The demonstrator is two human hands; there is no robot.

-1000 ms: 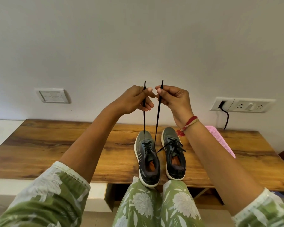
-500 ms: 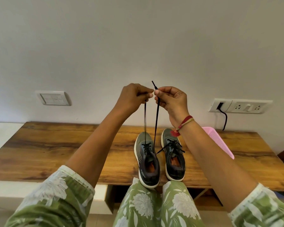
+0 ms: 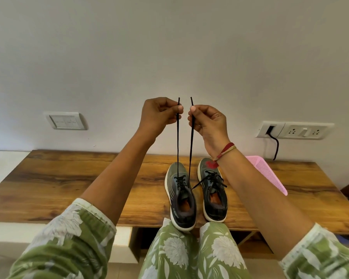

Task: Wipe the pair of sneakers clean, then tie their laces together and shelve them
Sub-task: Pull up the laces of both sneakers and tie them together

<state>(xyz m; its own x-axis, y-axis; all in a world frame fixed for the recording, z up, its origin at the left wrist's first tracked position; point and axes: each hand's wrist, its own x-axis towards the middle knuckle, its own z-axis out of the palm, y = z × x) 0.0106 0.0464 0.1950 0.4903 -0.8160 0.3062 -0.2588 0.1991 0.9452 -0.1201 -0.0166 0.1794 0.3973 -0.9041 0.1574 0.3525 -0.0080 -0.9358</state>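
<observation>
**Two thin laces pulled up taut, ends free for the knot**

The two grey-and-black mesh sneakers with white soles stand side by side at lower centre of the frame. They are on the brown wood-grain bench (image 3: 69, 188), toes toward the wall and heels at its near edge. Orange insoles show inside both the left sneaker (image 3: 176, 179) and the right sneaker (image 3: 208, 179).

From each shoe a thin black lace rises almost straight up to mid-frame. The left hand (image 3: 159, 115) has its grip closed on the left lace (image 3: 178, 148), pinched between thumb and forefinger. The right hand (image 3: 208, 121) pinches the right lace (image 3: 190, 150) the same way. The two hands are just beside each other but apart, and a short stiff tip stands above each pinch.

The laces look light and limp, and they hold a line only under tension. They are probably a little slick, so a firm pinch close to the tips suits them, with enough free end left to cross over. The shoes themselves seem light, with soft uppers over firmer soles. A hard upward pull could tilt one or drag it off the edge. Once knotted, they could be lifted by the joined laces or by the heel collars.

A pink perforated plastic tray (image 3: 264, 174) lies at the right of the bench.
</observation>
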